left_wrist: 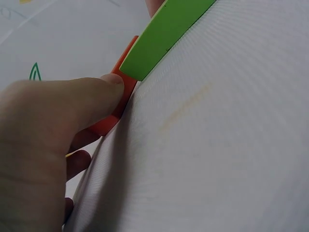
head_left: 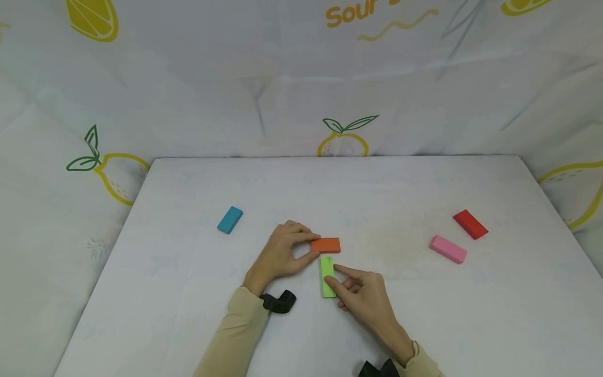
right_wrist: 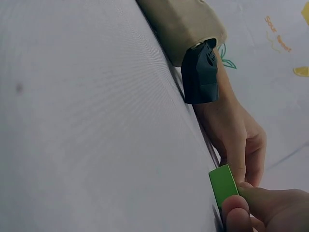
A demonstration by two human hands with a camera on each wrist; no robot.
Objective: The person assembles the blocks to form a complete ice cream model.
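Blue block (head_left: 230, 220) lies alone, aslant, toward the worktop's (head_left: 141, 293) left edge, in its far half. Next, left hand (head_left: 285, 251): index finger and thumb pinch the left end of the orange block (head_left: 326, 245), presumably to steady it; the block lies parallel to the far edge, and holding its end leaves the near side free. Green block (head_left: 327, 277) points at that near side, long side toward the near edge, roughly square to the orange. Right hand (head_left: 367, 298) pinches it between thumb and index finger, seemingly for fine alignment. Pink block (head_left: 448, 249), then red block (head_left: 471, 224), sit apart toward the right edge, out of the hands' way.

Hard to make out: left thumb masks part of the orange; cannot tell whether green touches orange. Right fingertips partly hide the green's end. Near edge and right wrist device (head_left: 379, 368) cut off.
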